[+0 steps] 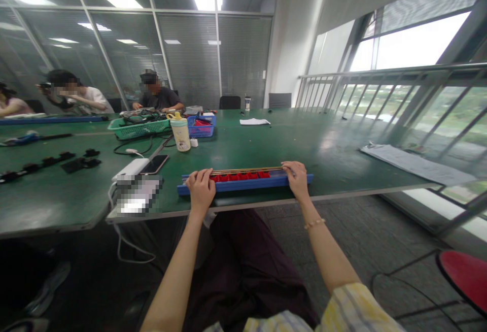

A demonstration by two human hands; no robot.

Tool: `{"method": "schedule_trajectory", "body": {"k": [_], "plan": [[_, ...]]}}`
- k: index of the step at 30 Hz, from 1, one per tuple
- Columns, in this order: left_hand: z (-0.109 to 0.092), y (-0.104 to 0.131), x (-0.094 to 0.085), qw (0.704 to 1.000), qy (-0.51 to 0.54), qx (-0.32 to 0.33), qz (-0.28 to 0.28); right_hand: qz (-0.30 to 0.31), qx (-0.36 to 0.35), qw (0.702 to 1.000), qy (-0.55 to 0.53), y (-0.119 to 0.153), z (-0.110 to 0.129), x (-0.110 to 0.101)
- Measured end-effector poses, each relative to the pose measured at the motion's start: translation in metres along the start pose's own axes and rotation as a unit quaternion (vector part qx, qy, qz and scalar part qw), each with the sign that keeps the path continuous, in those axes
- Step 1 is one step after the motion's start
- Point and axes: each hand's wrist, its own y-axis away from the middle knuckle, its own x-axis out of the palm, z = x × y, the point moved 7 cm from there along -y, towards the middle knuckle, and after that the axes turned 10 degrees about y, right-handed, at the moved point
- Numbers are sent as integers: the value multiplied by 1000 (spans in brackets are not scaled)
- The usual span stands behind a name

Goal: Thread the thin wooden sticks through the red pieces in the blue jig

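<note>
Centrally, a long blue tray point(243, 185) lay lengthwise along the near edge of the green table point(304, 141), with a row of red pieces point(239, 176) in its middle stretch. Thin, light brown sticks point(247, 171) ran side by side above the far side of the row, between my two hands. My left hand point(201, 188) rested over the left part of the tray, its fingers bent and close together at the sticks' left end; whether they gripped the sticks, I could not tell. My right hand point(297, 177), near the opposite end of the tray, had its thumb and forefinger drawn narrow on the sticks' right end. To the left lay a phone point(154, 164) and a white device point(130, 168) with a cable. Beyond these, a yellow-lidded cup point(180, 133) stood upright between a green basket point(139, 128) and a blue basket point(201, 126), each holding assorted items, with a small white plug point(194, 142) just beside the cup. Clipped papers point(416, 163) lay well apart at the right. Two people point(160, 93) sat at the far left side, and a red stool point(466, 276) stood at the lower right.
</note>
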Motion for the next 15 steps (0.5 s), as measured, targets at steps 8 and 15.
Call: {"method": "schedule_trajectory", "body": {"k": [8, 15], "plan": [[-1, 0, 1, 1000, -10, 1, 3, 0, -3, 1000, 21, 2, -3, 4], [-2, 0, 0, 1000, -15, 2, 5, -2, 14, 998, 56, 5, -8, 7]]}}
